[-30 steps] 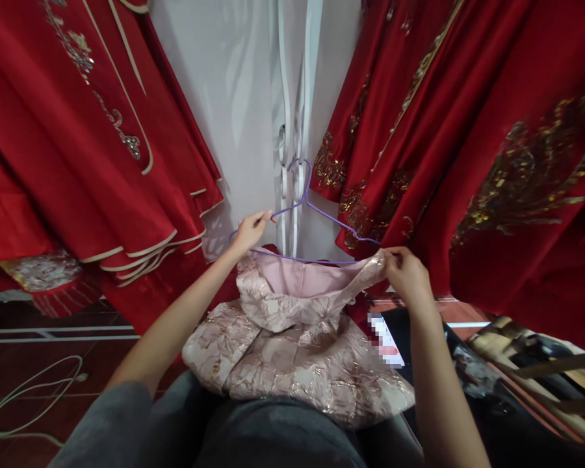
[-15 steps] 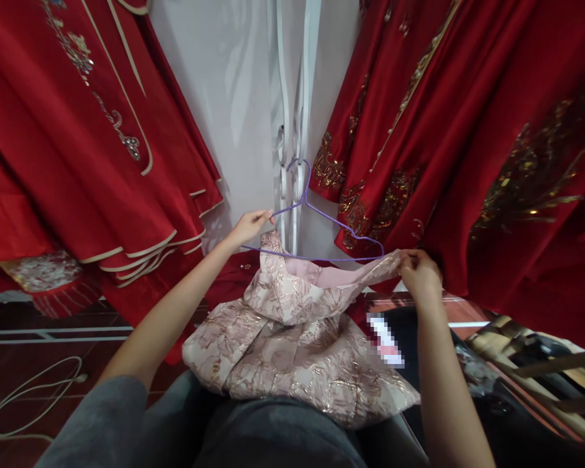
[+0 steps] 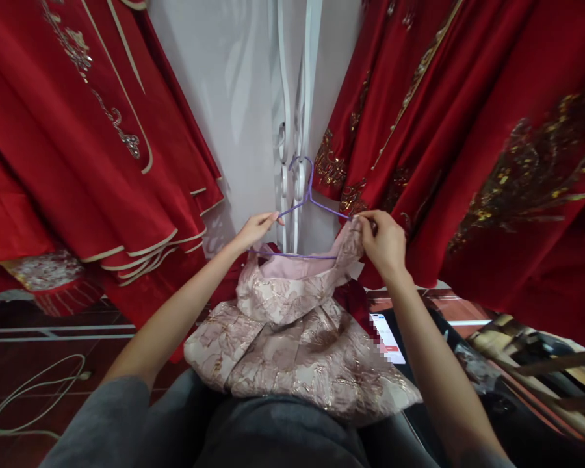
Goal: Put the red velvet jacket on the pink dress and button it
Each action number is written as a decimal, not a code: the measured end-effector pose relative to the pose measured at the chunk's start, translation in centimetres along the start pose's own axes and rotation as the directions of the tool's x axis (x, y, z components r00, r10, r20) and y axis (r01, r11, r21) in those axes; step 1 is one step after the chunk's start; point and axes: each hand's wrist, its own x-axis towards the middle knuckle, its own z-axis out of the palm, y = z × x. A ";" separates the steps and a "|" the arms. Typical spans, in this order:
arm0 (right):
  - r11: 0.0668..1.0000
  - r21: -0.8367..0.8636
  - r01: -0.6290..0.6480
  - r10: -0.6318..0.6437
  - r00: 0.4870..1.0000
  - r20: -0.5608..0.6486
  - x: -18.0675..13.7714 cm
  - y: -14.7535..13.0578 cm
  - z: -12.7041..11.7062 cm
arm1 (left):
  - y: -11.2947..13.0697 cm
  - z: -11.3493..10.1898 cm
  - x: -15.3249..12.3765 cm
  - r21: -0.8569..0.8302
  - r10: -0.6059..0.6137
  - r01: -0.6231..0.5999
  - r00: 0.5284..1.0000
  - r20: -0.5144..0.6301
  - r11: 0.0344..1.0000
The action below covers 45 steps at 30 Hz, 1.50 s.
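Observation:
A pink and cream brocade dress (image 3: 292,351) with metallic threads lies across my lap, its pale pink lining showing at the neckline. A purple wire hanger (image 3: 311,188) stands upright at the top of the dress, its hook pointing up and its bottom bar crossing the neckline. My left hand (image 3: 258,231) is closed on the hanger's left shoulder; whether it also pinches the left strap cannot be seen. With closed fingers, my right hand (image 3: 384,242) pinches the right shoulder strap (image 3: 350,244) of the dress at the hanger's right arm, which the strap and fingers partly hide.
Long red embroidered garments hang at the left (image 3: 166,195) and right (image 3: 429,182). Between them stand white panels (image 3: 224,84). A phone (image 3: 389,341) lies right of the dress. A pale cable (image 3: 24,396) coils on the tiled floor at left.
My right hand has moved left and a little up, bringing the strap from beyond the hanger's right end onto its right arm. My left hand has shifted slightly right.

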 end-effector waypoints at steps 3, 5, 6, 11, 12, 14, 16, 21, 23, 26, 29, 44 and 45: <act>1.000 0.001 0.017 -0.017 1.000 0.009 0.7 -1.4 1.7 | -0.8 0.7 -0.1 -0.090 -0.006 0.009 1.000 0.030 0.996; 0.999 -0.040 0.008 -0.007 1.000 0.014 0.7 -1.2 2.4 | -1.2 0.8 -0.3 -0.119 -0.007 0.017 0.996 0.086 0.993; 0.998 -0.070 0.004 -0.003 1.000 0.018 0.7 -0.9 2.5 | -1.2 0.7 -0.4 -0.127 -0.010 0.026 0.993 0.121 0.992; 0.998 -0.060 0.015 -0.010 0.996 0.093 1.1 0.6 2.1 | -0.2 -0.9 -1.1 -0.102 -0.044 0.069 0.971 0.235 0.992; 0.999 -0.034 0.021 -0.017 0.994 0.109 1.2 0.7 1.9 | -0.3 -1.4 -1.3 -0.063 -0.048 0.065 0.970 0.240 0.996; 1.000 0.005 0.020 -0.020 0.991 0.132 1.3 0.7 1.7 | -1.0 -2.5 -2.0 0.041 -0.056 0.047 0.966 0.252 0.998; 1.000 0.028 0.008 -0.012 0.989 0.148 1.4 0.7 1.6 | -2.7 -3.5 -2.9 0.147 -0.076 0.037 0.960 0.269 0.988; 0.997 0.069 -0.015 0.004 0.988 0.155 1.4 0.7 1.7 | -7.7 -4.8 -5.4 0.339 -0.283 0.198 0.932 0.225 0.920; 0.996 0.082 -0.022 0.010 0.988 0.152 1.4 0.8 1.7 | -8.7 -4.7 -5.9 0.369 -0.377 0.295 0.910 0.174 0.881; 0.995 0.097 -0.011 -0.002 0.990 0.140 1.6 1.0 1.7 | -8.9 -5.2 -5.6 0.378 -0.401 0.349 0.914 0.066 0.857; 0.992 0.123 0.023 -0.037 0.993 0.115 1.7 1.2 1.7 | -8.2 -6.6 -4.7 0.352 -0.397 0.389 0.916 -0.053 0.851; 0.984 0.181 -0.006 -0.016 0.992 0.122 1.4 1.6 2.2 | 0.0 -7.1 -0.5 0.210 -0.038 0.063 0.992 -0.119 0.976; 0.981 0.192 -0.005 -0.020 0.992 0.125 1.4 1.6 2.3 | -1.1 -8.0 -0.4 0.331 -0.065 0.124 0.981 -0.185 0.936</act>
